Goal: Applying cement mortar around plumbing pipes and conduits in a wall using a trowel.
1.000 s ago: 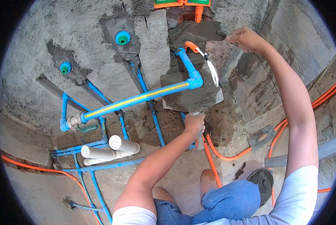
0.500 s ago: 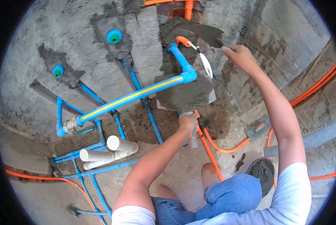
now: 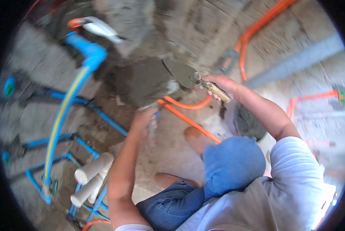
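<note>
My right hand (image 3: 225, 85) is wrapped round the wooden handle of a pointed trowel (image 3: 181, 72). Grey mortar coats the trowel's blade, which lies over the right edge of a mortar board (image 3: 139, 84). Wet mortar covers most of that board. From below, my left hand (image 3: 144, 117) grips the board, its fingers closed round a handle that is partly hidden. To the right of my knee stands a bucket of mortar (image 3: 249, 121), partly covered by my right forearm.
A blue pipe with a yellow stripe (image 3: 66, 115) juts across the left side. White capped pipes (image 3: 91, 171) rise at lower left. Orange conduits (image 3: 191, 123) cross the floor before my knees. A hand float (image 3: 227, 61) lies near a grey pipe (image 3: 295, 59).
The view has swung right. My right hand has brought the trowel from the wall down to the board. The left hand still holds the board.
</note>
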`<move>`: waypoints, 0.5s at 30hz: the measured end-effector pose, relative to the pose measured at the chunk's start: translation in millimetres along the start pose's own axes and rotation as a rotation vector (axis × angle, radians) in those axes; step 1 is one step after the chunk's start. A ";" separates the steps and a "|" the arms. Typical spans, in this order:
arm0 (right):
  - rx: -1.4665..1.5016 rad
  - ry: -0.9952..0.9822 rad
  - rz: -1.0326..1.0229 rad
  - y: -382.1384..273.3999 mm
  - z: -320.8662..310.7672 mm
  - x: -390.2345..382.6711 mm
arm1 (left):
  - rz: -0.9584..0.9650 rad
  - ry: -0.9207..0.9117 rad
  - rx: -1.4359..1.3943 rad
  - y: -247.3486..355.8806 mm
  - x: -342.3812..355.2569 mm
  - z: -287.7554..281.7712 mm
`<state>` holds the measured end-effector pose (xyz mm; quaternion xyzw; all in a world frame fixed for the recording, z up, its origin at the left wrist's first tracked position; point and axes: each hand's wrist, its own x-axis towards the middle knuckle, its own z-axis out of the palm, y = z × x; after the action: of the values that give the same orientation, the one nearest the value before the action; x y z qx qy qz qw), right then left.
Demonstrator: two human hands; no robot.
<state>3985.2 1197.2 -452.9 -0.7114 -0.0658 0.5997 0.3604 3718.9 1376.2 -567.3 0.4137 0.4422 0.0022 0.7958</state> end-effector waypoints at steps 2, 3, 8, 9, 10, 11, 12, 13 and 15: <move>-0.008 0.172 0.112 68.2 -54.1 -24.1 | -0.090 -0.093 -0.063 -11.4 15.9 13.1; -0.099 0.271 0.125 96.7 -73.4 -46.8 | -0.075 -0.126 -0.135 -14.1 16.6 6.8; -0.701 0.628 0.254 157.8 -137.3 -185.8 | 0.044 -0.028 0.159 -19.0 8.4 4.7; -1.107 0.592 0.316 162.3 -149.2 -196.9 | -0.001 0.039 0.195 -25.3 11.3 8.6; -1.101 0.595 0.329 167.3 -153.6 -197.3 | -0.008 0.028 0.199 -30.3 14.6 12.3; -1.208 0.674 0.379 172.5 -156.3 -195.0 | -0.046 0.003 0.223 -32.2 20.6 15.9; -1.322 0.746 0.423 176.8 -161.1 -191.0 | -0.083 -0.011 0.242 -34.4 21.2 19.1; -1.319 0.822 0.456 177.7 -165.7 -173.6 | -0.084 -0.013 0.242 -34.9 21.5 21.8; -1.381 0.770 0.401 184.5 -181.5 -130.8 | -0.067 -0.029 0.287 -33.9 25.0 29.0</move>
<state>4050.7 914.6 -452.9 -0.9277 -0.1639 0.1904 -0.2763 3742.2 1344.1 -599.5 0.5083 0.4401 -0.0934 0.7343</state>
